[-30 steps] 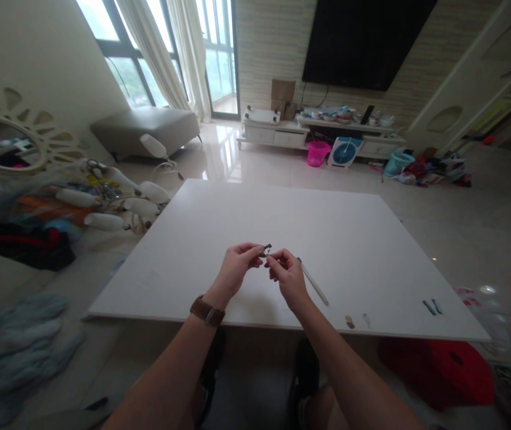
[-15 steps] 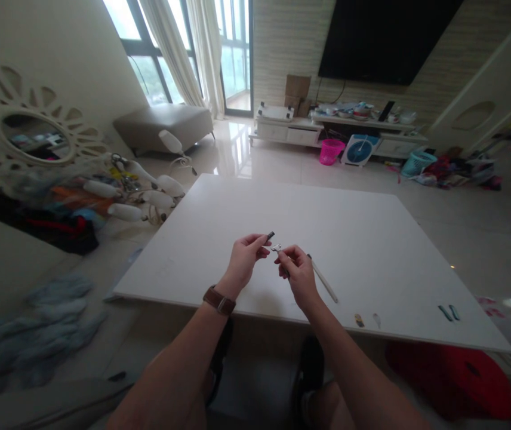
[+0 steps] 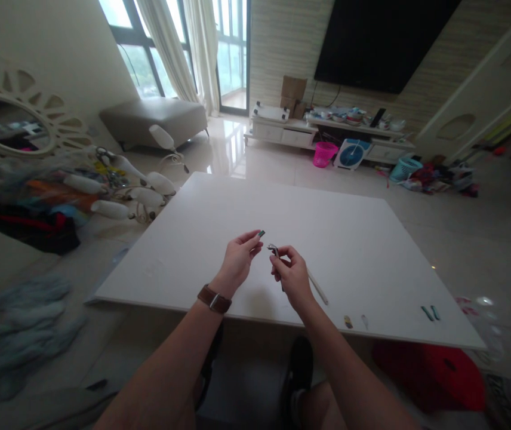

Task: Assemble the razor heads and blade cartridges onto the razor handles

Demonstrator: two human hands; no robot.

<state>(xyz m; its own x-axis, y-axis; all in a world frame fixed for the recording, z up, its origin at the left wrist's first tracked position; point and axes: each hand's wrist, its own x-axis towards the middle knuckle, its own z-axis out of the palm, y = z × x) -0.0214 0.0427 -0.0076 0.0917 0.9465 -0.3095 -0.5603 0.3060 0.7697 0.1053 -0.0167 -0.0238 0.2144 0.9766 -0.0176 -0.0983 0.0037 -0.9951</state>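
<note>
My left hand (image 3: pixel 236 258) pinches a small flat dark-green piece (image 3: pixel 261 233) between thumb and fingertips, held above the white tabletop (image 3: pixel 219 209). Close to its right, my right hand (image 3: pixel 290 270) is closed around a small silver metal piece (image 3: pixel 273 248) with a dark lower part; its exact kind is too small to make out. The two pieces are apart. Just beyond my right hand lies a long pale stick (image 3: pixel 318 288), partly hidden by that hand. Nearer the front edge are a small yellowish-and-dark piece (image 3: pixel 348 322) and a thin clear one (image 3: pixel 365 321).
Two dark-green strips (image 3: pixel 430 313) lie at the table's right front corner. A red stool-like thing (image 3: pixel 430 373) stands below that edge. Left of the table are a lamp with white shades (image 3: pixel 110 208) and grey cloth (image 3: pixel 31 334) on the floor.
My view has shifted slightly, so the scene sits a little further left. My left hand has turned its piece slightly, and the metal piece in my right hand now points more upright.
</note>
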